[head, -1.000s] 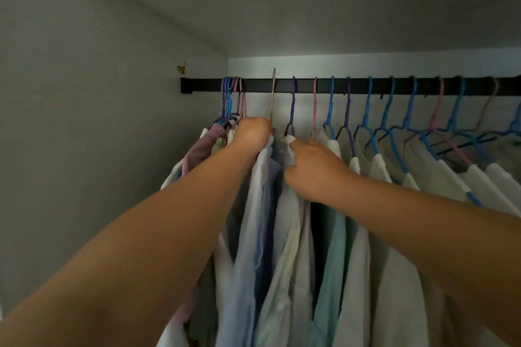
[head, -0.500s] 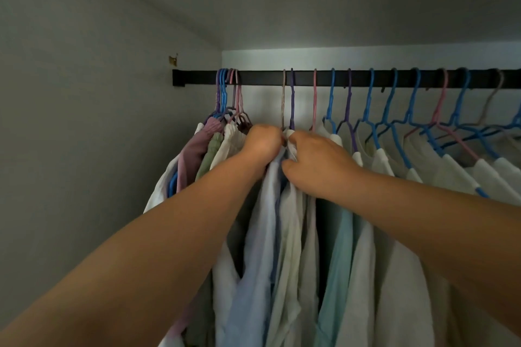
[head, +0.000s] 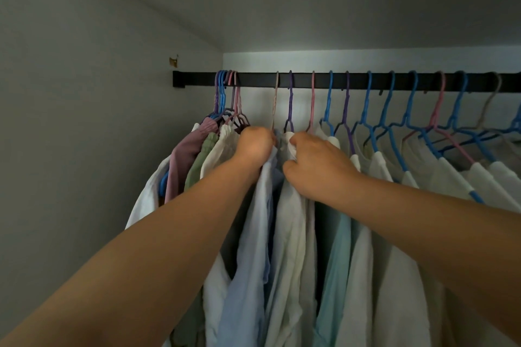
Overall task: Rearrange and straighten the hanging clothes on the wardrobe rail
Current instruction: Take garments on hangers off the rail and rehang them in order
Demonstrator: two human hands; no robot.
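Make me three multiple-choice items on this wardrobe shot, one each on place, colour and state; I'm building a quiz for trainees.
1. Where is the tight bunch of hangers?
A. left end of the rail
B. middle
C. far right

2. What colour is the rail?
A. white
B. black
C. silver

3. What are the left hand and right hand doing?
A. hanging free
B. gripping the rail
C. closed on shirt fabric

Answers: 1 A, hooks crowd near the left bracket; 2 B, dark bar against pale wall; 3 C, fingers pinch cloth below the hooks.
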